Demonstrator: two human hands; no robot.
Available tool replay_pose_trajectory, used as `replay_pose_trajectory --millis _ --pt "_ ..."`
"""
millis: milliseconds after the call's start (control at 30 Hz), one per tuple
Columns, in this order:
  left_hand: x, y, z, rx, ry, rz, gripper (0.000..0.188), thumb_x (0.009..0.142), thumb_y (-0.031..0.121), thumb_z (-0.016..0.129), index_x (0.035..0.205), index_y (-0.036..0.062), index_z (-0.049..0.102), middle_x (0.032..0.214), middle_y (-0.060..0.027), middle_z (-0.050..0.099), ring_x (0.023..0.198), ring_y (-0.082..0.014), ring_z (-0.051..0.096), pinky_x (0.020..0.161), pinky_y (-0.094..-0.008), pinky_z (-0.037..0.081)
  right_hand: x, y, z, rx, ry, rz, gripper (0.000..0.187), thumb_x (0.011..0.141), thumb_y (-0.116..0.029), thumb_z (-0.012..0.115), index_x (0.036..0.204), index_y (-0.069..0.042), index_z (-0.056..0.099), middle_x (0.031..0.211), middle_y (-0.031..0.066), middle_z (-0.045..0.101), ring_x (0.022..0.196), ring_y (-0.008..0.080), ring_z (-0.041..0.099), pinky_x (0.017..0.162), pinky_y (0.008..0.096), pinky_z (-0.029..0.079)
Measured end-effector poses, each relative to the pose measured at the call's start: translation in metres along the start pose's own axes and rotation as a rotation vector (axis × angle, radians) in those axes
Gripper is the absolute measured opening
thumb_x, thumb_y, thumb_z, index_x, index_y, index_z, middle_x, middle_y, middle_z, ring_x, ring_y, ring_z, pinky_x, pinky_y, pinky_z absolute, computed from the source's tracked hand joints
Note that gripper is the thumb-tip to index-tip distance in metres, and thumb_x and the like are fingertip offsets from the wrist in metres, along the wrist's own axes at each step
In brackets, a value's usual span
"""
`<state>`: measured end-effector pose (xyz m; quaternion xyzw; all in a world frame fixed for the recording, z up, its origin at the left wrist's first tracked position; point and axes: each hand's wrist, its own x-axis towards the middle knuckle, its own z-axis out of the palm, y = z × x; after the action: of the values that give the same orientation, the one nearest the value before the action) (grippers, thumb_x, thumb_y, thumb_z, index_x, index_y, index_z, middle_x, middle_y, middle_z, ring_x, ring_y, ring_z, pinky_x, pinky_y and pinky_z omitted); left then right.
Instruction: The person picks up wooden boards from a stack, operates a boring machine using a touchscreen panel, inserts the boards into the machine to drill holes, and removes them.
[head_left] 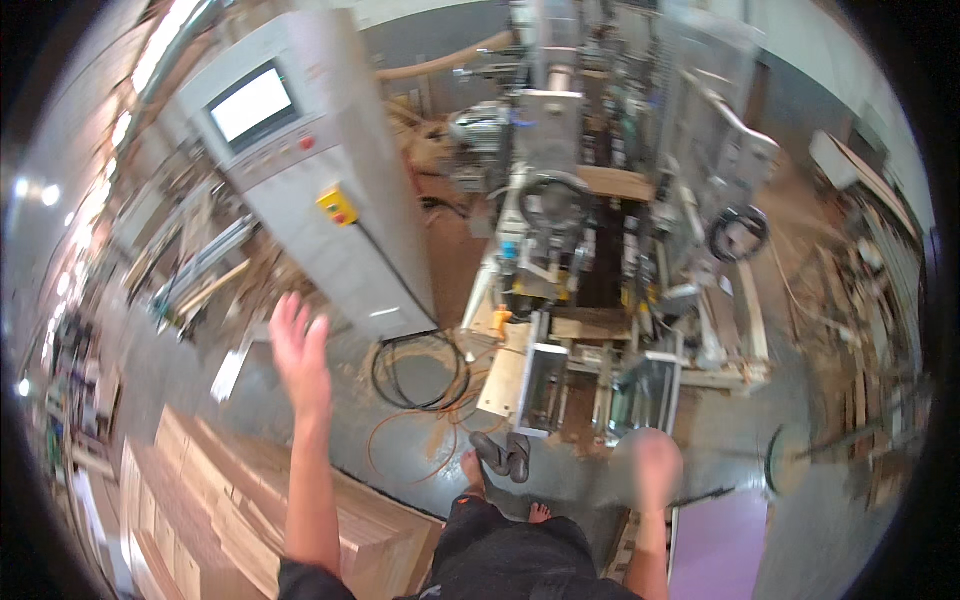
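Note:
My left hand [301, 350] is raised with its fingers apart, holding nothing. Below and beside that forearm lies a stack of pale wooden boards [225, 490]. On the right, my right hand [657, 470] is smeared, and its fingers cannot be made out. It hangs just in front of a metal-framed, glass-like box [645, 395] at the near end of a woodworking machine [560, 205]. A similar dark box [543, 390] sits to its left. A purple-topped panel [718, 545] lies beside my right forearm.
A grey control cabinet [325, 215] with a lit screen [250, 105] and a yellow button box [337, 206] stands ahead on the left. Black cable [420, 400] coils on the floor. Dark sandals [502, 457] lie near my bare feet. Wood scraps [865, 310] pile up at right.

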<state>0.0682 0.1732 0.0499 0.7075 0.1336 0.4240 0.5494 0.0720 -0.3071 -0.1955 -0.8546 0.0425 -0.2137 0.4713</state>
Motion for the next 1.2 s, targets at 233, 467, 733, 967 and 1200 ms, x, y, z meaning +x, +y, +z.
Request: replay_pose_trajectory --millis 233,467,733,967,1200 --pt "0.201 -0.082 -0.018 0.346 0.094 0.178 0.067 0.089 0.024 0.068 0.142 -0.004 0.039 0.145 -0.0231 0.045 0.135 -0.0349 0.045 0.111 -0.0435 0.036 -0.01 0.004 0.035 -0.31 -0.246 0.131 0.022 0.097 -0.024 0.058 0.106 -0.006 0.067 0.101 0.0099 0.068 0.093 0.0245 0.064 0.085 0.0388 0.051" --pt "0.421 -0.139 -0.038 0.61 0.12 0.417 0.054 0.084 0.027 0.07 0.126 -0.0034 0.052 0.135 -0.0251 0.053 0.129 -0.037 0.05 0.108 -0.042 0.039 -0.062 -0.016 0.153 -0.047 -0.479 0.338 0.042 0.089 -0.022 0.068 0.121 -0.001 0.051 0.118 0.0141 0.059 0.106 0.0277 0.057 0.092 0.0404 0.047" --pt "0.593 -0.203 -0.033 0.88 0.165 0.431 0.048 0.084 0.03 0.067 0.125 0.0101 0.053 0.152 -0.0195 0.038 0.143 -0.0399 0.03 0.11 -0.0594 0.03 -0.037 -0.098 0.235 0.018 -0.44 0.646 0.08 0.087 -0.039 0.071 0.142 -0.001 0.027 0.138 0.0202 0.045 0.123 0.0351 0.048 0.101 0.0432 0.041" --pt "0.636 -0.192 -0.045 1.018 0.19 0.284 0.048 0.083 0.032 0.066 0.126 0.012 0.054 0.157 -0.0156 0.031 0.148 -0.0411 0.019 0.111 -0.0719 0.017 -0.095 -0.114 0.254 -0.098 -0.386 0.76 0.107 0.085 -0.049 0.073 0.155 0.001 0.01 0.146 0.0244 0.042 0.13 0.0398 0.046 0.104 0.0459 0.039" --pt "0.65 -0.193 -0.037 1.136 0.061 0.354 0.056 0.087 0.047 0.064 0.131 0.0135 0.057 0.141 -0.0123 0.051 0.135 -0.0334 0.042 0.109 -0.0625 0.027 -0.105 -0.059 0.276 -0.001 -0.319 0.556 0.065 0.087 -0.023 0.069 0.14 0.004 0.042 0.139 0.0202 0.046 0.13 0.0316 0.043 0.109 0.0429 0.034"
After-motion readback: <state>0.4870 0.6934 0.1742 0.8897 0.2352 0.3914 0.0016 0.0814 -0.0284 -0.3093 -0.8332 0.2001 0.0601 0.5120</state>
